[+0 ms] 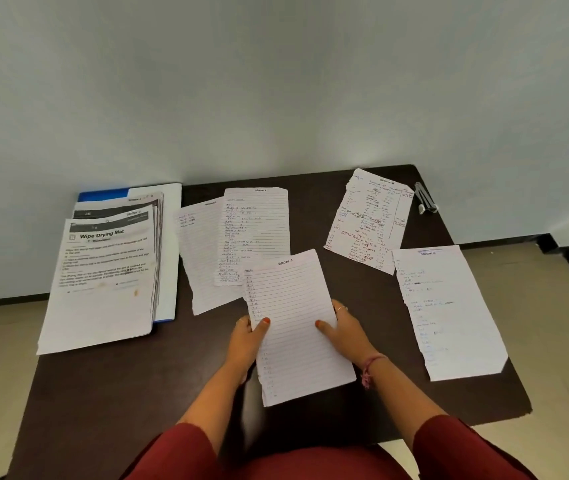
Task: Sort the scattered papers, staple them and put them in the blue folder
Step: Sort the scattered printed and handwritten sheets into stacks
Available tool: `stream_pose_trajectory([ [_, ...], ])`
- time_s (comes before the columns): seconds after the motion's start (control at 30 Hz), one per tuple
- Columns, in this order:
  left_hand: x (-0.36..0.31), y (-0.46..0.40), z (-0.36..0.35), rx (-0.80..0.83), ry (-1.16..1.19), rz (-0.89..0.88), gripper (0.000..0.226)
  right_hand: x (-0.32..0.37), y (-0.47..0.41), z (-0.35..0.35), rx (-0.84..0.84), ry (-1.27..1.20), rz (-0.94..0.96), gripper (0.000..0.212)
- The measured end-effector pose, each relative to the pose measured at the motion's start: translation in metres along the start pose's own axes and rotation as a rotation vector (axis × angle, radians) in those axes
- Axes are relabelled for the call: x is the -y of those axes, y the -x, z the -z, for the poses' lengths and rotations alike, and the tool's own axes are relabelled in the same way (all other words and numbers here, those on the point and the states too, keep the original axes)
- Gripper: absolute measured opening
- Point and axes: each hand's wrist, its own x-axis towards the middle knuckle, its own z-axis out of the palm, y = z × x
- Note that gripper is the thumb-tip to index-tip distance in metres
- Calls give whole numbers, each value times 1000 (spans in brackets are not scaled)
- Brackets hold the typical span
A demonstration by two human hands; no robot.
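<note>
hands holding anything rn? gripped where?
Yes: one lined sheet headed "Section 1". Left hand pinches its left edge and right hand its right edge, both about mid-height, thumbs on top.

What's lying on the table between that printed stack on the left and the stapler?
In the head view, handwritten lined sheets: two overlapping sheets beside the printed stack, then a densely written sheet next to the stapler.
</note>
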Motion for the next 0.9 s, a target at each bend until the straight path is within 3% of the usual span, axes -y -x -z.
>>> stream_pose_trajectory([
  [0.13, 4, -3, 0, -37, -72, 12, 28, 4, 2, -7, -15, 68, 69, 48],
  [0.27, 2, 3, -2, -53, -25, -4, 18, 3, 2, -10, -112, 129, 29, 46],
  [0.33, 1, 6, -2, -48, 17, -27, 21, 3, 3, -10, -152, 145, 6, 55],
  [0.43, 2, 11, 1, -49, 93, -48, 22, 3, 6, -7, -138, -15, -49, 66],
  [0.57, 1, 14, 5, -81, 183, -61, 22, 4, 13, -7, -17, -335, -138, 45],
  [0.63, 0, 15, 4, -87, 201, -50, 21, 2, 16, -13, 0, -318, -130, 34],
  [0.9, 2, 19, 2, -103, 96, -90, 20, 0, 21, -21, -27, -268, -132, 30],
])
